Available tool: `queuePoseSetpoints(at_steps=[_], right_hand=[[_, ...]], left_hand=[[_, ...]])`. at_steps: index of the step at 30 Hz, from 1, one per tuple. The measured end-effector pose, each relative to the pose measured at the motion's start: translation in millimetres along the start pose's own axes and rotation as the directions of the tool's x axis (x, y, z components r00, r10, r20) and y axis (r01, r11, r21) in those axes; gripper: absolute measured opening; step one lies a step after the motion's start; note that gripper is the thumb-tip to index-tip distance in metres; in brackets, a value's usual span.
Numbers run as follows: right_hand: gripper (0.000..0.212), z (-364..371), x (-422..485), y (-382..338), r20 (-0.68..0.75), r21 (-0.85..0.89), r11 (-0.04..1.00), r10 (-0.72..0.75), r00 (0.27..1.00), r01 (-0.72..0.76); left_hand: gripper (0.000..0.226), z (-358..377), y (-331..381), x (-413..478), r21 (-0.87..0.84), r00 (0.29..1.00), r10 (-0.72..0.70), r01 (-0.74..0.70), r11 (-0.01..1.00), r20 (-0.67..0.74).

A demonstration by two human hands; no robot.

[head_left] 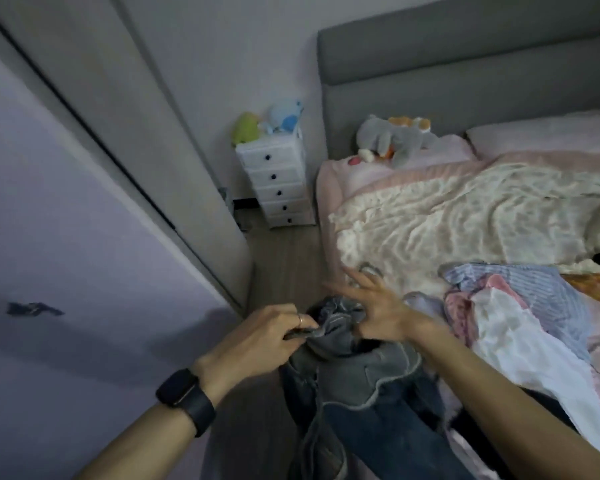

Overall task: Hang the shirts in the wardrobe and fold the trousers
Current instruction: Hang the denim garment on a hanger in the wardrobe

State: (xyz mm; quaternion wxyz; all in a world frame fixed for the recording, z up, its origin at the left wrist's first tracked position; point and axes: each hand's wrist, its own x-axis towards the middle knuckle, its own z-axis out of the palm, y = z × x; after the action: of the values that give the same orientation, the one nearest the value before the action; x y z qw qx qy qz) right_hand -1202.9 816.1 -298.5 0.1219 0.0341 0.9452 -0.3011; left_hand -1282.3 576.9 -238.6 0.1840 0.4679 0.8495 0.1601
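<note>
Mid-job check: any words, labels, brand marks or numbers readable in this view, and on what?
No text can be read anywhere in this view.
Smartwatch: face dark, nothing shown.
Jeans: no legible tag or label visible.
White drawer unit: plain fronts, dark knobs only.

On my feed I see the left forearm (129, 441) and right forearm (499, 386) bare, a black watch (186, 400) with a rectangular face and wide dark strap on the left wrist, and a thin ring (300, 320) on the left hand (257, 336).
</note>
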Motion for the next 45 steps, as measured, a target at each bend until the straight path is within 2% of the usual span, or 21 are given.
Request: queuePoseSetpoints(at_steps=[4,7,9,11,14,16,19,21,23,27,30,33,35,36,39,42,45], right_hand=[[0.065,36.7,8.1,-84.6,0.029,-0.040,0.992,-0.115,0.993,0.116],[0.029,65.7,6.3,-152.4,-0.082,0.055,0.984,-0.162,0.983,0.167],[0.021,73.5,10.2,-195.2,-0.111,0.054,0.979,-0.188,0.976,0.195],[0.024,74.0,18.4,-232.2,-0.121,-0.019,0.970,-0.245,0.962,0.244],[0.034,68.7,30.0,-293.7,-0.100,-0.128,0.926,-0.369,0.924,0.356],[0.036,65.6,41.6,-333.9,-0.070,-0.198,0.871,-0.471,0.879,0.450],[0.034,63.9,61.8,-389.2,0.073,-0.195,0.807,-0.554,0.829,0.557],[0.023,71.9,80.8,-414.9,0.174,-0.225,0.758,-0.587,0.791,0.612],[0.012,84.0,103.0,-435.3,0.206,-0.290,0.708,-0.610,0.765,0.644],[0.020,100.8,136.8,-468.1,0.202,-0.453,0.610,-0.640,0.741,0.650],[0.016,101.5,145.0,-495.5,0.178,-0.499,0.510,-0.731,0.659,0.700],[0.016,103.3,146.1,-522.5,0.228,-0.549,0.390,-0.782,0.581,0.740],[0.022,109.2,146.0,-536.7,0.266,-0.606,0.330,-0.773,0.576,0.723],[0.025,112.4,146.4,-542.6,0.274,-0.637,0.326,-0.751,0.601,0.698],[0.029,122.2,151.8,-555.8,0.312,-0.580,0.420,-0.677,0.667,0.698],[0.021,136.8,155.6,-556.8,0.309,-0.368,0.576,-0.664,0.681,0.730],[0.008,154.1,154.4,-551.9,0.338,-0.095,0.741,-0.604,0.721,0.665]], left_hand=[[0.026,-40.6,-30.6,-85.2,-0.026,0.992,-0.055,0.053,0.998,-0.110],[0.023,-68.1,-61.6,-151.3,-0.039,0.972,-0.150,0.145,0.989,-0.181],[0.022,-88.1,-83.5,-197.6,-0.095,0.939,-0.247,0.231,0.968,-0.238],[0.024,-108.5,-105.2,-237.4,-0.166,0.889,-0.352,0.315,0.934,-0.293],[0.021,-138.0,-132.1,-294.8,-0.202,0.763,-0.484,0.441,0.874,-0.429],[0.022,-154.4,-141.3,-329.8,-0.198,0.637,-0.536,0.525,0.828,-0.553],[0.029,-174.3,-143.2,-372.4,-0.175,0.462,-0.514,0.598,0.782,-0.723],[0.032,-177.8,-140.0,-396.7,-0.158,0.390,-0.512,0.657,0.737,-0.765],[0.032,-172.9,-135.0,-419.2,-0.141,0.329,-0.529,0.733,0.665,-0.783],[0.031,-155.7,-124.6,-453.3,-0.159,0.163,-0.556,0.860,0.485,-0.815],[0.031,-144.3,-115.6,-475.5,-0.217,0.048,-0.611,0.911,0.351,-0.790],[0.034,-130.8,-107.6,-493.2,-0.333,-0.092,-0.699,0.918,0.217,-0.709],[0.036,-122.5,-105.1,-498.7,-0.384,-0.150,-0.762,0.913,0.137,-0.630],[0.036,-119.0,-104.7,-498.7,-0.395,-0.170,-0.793,0.914,0.096,-0.585],[0.033,-108.0,-103.0,-498.8,-0.488,-0.247,-0.851,0.873,0.012,-0.463],[0.029,-94.5,-101.7,-504.3,-0.626,-0.309,-0.885,0.779,-0.025,-0.348],[0.022,-84.4,-104.3,-511.8,-0.821,-0.320,-0.927,0.570,-0.023,-0.195]])
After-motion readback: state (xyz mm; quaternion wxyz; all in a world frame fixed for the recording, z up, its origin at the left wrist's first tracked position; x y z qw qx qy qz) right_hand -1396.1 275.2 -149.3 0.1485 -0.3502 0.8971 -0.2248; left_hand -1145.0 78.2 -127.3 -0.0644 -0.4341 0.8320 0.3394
